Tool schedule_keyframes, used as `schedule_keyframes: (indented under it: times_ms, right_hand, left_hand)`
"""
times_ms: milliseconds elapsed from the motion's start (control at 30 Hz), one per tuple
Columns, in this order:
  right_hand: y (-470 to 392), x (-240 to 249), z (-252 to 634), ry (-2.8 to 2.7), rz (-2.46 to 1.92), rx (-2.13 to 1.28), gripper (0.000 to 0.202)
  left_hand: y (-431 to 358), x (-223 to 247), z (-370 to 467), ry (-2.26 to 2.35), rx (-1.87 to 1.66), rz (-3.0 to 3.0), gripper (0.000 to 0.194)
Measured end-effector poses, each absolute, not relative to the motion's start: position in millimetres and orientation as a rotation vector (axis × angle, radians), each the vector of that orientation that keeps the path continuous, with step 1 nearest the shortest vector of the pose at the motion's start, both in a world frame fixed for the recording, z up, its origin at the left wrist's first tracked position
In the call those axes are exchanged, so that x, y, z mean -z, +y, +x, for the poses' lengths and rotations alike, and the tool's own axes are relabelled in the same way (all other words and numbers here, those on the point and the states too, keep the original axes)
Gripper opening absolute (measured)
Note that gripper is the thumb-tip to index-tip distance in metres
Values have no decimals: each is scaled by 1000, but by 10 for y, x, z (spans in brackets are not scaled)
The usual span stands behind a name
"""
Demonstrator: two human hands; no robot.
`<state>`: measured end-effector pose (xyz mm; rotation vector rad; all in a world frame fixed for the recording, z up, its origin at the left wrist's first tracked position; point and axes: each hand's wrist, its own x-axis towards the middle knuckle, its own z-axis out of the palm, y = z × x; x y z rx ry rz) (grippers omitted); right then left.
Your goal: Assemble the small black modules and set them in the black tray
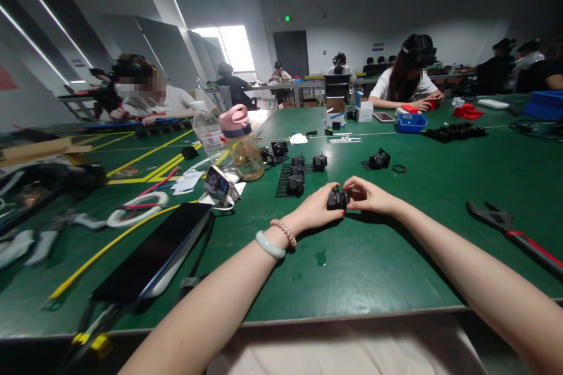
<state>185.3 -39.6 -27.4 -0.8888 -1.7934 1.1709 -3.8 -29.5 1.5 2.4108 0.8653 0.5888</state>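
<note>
Just above the green table, my left hand grips a small black module that looks like a camera with a round lens end. The fingers of my right hand are curled and pinch the round end from the other side. Whether a separate ring sits between those fingertips is too small to tell. Beyond my hands stand similar black modules, some beside flat black grids. Another black module rests to the right, with a thin black ring beside it.
Red-handled pliers lie at right. To the left are a black tablet-like device, a propped phone, a pink-lidded bottle, a clear bottle and cables. A blue bin stands farther back, near a seated person.
</note>
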Motion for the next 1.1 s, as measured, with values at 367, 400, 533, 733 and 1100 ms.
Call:
schedule_keyframes:
  times_ms: [367, 400, 533, 733, 1100]
  right_hand:
    - [-412, 265, 1842, -1823, -926, -1126, 42]
    - [-412, 264, 1841, -1824, -925, -1126, 41]
    - [-406, 272, 1841, -1826, -923, -1118, 40]
    - [-392, 292, 1849, -1838, -952, -1110, 39]
    - [-383, 276, 1869, -1902, -1033, -997, 34]
  left_hand:
    - [-296, -3, -42, 871, -605, 2398, 54]
    - [-296, 0, -43, 872, -606, 2401, 54]
    - [-299, -5, -44, 881, -598, 2400, 53]
    - [-308, -19, -45, 888, -583, 2405, 53]
    - [-286, 12, -49, 899, -596, 2396, 59]
